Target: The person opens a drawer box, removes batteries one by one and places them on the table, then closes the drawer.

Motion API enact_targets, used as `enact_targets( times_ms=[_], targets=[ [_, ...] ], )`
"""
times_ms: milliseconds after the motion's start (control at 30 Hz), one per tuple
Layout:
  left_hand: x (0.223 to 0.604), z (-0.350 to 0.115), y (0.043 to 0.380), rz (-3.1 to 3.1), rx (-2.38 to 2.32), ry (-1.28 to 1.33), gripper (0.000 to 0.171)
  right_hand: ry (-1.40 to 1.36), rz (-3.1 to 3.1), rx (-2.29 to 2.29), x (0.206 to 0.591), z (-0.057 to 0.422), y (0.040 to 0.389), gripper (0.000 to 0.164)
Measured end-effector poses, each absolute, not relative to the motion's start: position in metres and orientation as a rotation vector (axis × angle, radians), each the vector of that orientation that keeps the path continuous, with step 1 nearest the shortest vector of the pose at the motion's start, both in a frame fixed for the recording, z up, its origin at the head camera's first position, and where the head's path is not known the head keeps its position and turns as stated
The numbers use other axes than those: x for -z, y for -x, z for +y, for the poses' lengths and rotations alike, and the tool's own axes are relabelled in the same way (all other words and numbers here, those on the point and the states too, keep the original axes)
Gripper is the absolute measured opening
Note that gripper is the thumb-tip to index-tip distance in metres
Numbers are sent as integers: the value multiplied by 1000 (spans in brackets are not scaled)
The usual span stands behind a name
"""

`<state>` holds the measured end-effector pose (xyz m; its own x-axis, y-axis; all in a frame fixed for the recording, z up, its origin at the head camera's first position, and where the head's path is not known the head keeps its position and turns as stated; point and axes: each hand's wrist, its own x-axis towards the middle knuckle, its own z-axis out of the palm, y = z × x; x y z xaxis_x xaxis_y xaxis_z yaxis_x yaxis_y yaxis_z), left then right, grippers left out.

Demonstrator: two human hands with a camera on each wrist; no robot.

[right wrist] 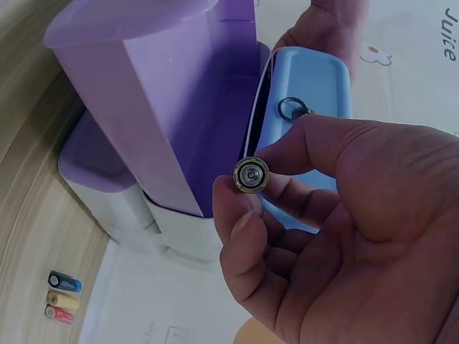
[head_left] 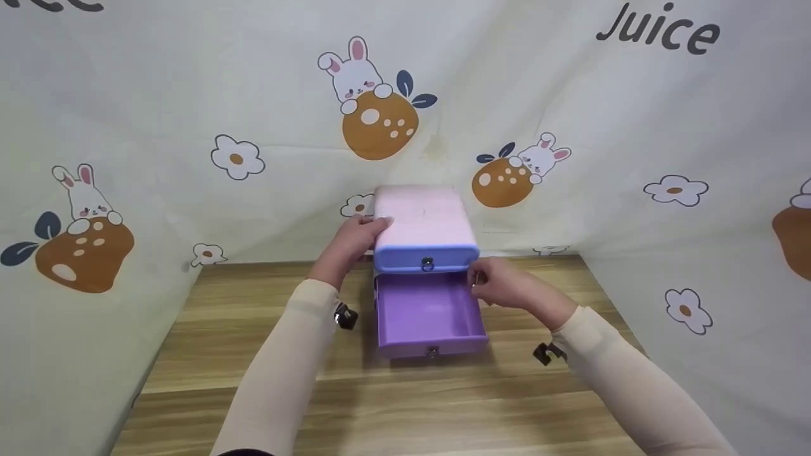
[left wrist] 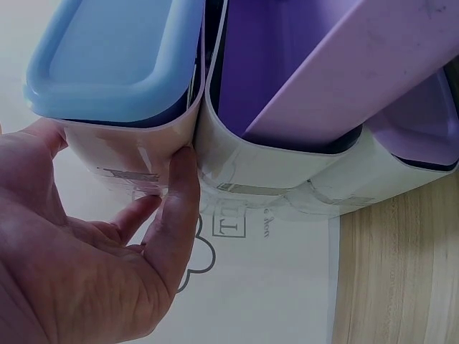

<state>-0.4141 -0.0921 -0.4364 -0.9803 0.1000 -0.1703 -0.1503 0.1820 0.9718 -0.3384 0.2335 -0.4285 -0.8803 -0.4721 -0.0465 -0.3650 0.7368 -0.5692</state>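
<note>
A small drawer cabinet (head_left: pixel 423 215) stands on the table against the back cloth, with a pale pink top and a blue top drawer (head_left: pixel 399 259) pushed in. Below it a purple drawer (head_left: pixel 424 310) is pulled out, its visible floor bare. My left hand (head_left: pixel 355 244) grips the top tier's left side, thumb over the upper edge and fingers against the side wall (left wrist: pixel 129 154). Just right of the cabinet, my right hand (head_left: pixel 507 284) pinches a battery (right wrist: pixel 251 175) between thumb and fingertips. Its round end faces the right wrist camera, beside the open drawer.
A lower purple drawer (right wrist: pixel 93 154) is closed beneath the open one. Blue (right wrist: pixel 64 281), yellow (right wrist: pixel 62 299) and red (right wrist: pixel 59 313) batteries lie on the wooden table (head_left: pixel 253 354) by the cabinet. Printed cloth walls (head_left: pixel 285 95) enclose the back and sides.
</note>
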Motion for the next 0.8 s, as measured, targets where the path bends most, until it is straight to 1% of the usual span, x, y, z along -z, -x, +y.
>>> enact_targets(
  times_ms=[233, 500, 800],
  targets=[
    [435, -92, 413, 2278, -1871, 69, 83, 649, 2745, 855, 426, 241, 342, 7],
    [434, -91, 414, 2291, -1858, 74, 84, 654, 2760, 870, 428, 252, 349, 8],
    [435, -92, 413, 2265, -1879, 53, 81, 613, 2788, 880, 430, 260, 352, 7]
  ],
)
